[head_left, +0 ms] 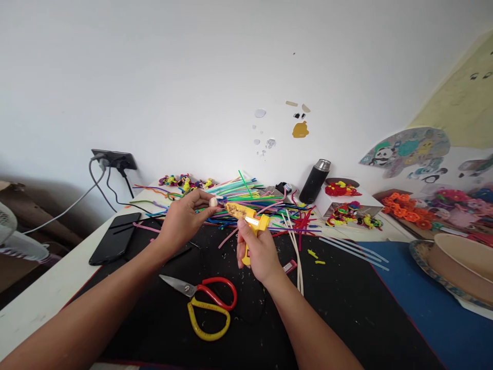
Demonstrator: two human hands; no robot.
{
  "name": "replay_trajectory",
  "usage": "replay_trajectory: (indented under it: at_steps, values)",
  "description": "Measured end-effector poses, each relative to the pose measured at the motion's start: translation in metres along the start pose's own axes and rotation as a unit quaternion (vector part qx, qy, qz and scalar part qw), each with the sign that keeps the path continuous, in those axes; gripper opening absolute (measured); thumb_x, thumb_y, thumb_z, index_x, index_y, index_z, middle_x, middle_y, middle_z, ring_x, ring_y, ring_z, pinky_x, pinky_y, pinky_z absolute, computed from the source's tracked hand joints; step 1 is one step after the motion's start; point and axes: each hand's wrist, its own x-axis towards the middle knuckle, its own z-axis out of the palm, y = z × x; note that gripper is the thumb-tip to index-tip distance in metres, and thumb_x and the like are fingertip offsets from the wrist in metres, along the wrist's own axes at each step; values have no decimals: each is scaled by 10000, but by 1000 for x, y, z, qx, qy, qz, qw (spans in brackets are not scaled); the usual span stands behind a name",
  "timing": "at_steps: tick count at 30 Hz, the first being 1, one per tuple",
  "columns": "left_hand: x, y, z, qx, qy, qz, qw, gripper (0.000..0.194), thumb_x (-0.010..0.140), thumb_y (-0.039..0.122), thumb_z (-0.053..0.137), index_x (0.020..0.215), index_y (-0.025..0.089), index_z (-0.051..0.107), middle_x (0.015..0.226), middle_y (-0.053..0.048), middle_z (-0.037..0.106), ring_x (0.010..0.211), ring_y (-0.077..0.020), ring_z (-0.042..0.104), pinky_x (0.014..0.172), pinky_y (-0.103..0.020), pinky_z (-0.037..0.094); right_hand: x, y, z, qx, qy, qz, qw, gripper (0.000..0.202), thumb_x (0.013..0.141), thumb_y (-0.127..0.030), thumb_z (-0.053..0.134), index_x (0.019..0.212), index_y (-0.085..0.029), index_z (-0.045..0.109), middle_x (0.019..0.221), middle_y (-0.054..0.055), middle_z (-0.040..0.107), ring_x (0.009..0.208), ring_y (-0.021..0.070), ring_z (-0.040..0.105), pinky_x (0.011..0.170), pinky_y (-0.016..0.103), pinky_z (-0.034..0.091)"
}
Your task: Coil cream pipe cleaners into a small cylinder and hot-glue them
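Observation:
My right hand (257, 249) is wrapped round the handle of a yellow glue gun (250, 218), whose nozzle points left. Between the thumb and fingers of my left hand (188, 216) is a small white piece (213, 202), right at the nozzle. The nozzle's tip is partly hidden by the fingers, so contact is hard to tell. Both hands are above a black mat (331, 298). Below them lie scissors (206, 303) with one red and one yellow handle.
Colourful pipe cleaners (234, 192) are heaped along the wall. A black phone (114, 239) lies at the left. Behind, at the right, stand a black bottle (315, 181) and a white box (346, 203). Clear glue sticks (354, 252) and pale wooden sticks (298, 257) lie on the right.

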Motion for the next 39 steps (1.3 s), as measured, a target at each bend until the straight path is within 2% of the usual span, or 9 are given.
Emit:
replay_trajectory:
  at_steps: [5,14,25,32,36,39]
  values:
    - [0,5,0,-11,9,-6,1000,475,784,677,786,907,234,671,915,-66,823,951,-296,808,842,-376,656,1,2,0,2,-4,-3,1000,637,822,-822,630,647,-220,519,367,-53,473,291,105,474,346,208,300]
    - [0,3,0,-4,15,-1,1000,452,792,653,798,911,234,679,927,-55,815,934,-283,805,841,-369,647,1,5,0,-2,-10,-3,1000,624,840,-806,630,662,-217,529,377,-55,477,293,107,481,345,206,294]
    - [0,7,-3,84,34,18,996,331,858,585,731,931,263,702,980,-41,835,974,-287,803,797,-339,628,2,5,-1,1,-16,0,1000,608,843,-798,632,675,-222,530,381,-58,476,299,112,485,344,207,292]
    - [0,9,-6,141,47,34,988,232,848,503,746,930,288,715,971,-29,846,959,-304,807,776,-343,618,4,4,0,0,-17,5,1000,608,832,-804,624,680,-222,541,363,-57,479,292,112,477,340,204,287]
    - [6,8,-15,120,62,24,991,286,833,541,752,919,274,694,952,-42,847,963,-314,805,804,-366,616,6,4,-1,-2,-14,10,1000,603,838,-803,603,741,-208,591,364,-63,486,288,114,465,340,206,290]
    - [13,6,-25,55,95,-12,994,316,794,526,792,910,258,672,935,-55,848,956,-305,803,829,-374,623,8,5,-3,-14,-15,12,1000,604,850,-803,576,819,-201,622,379,-70,492,299,123,467,341,211,279]
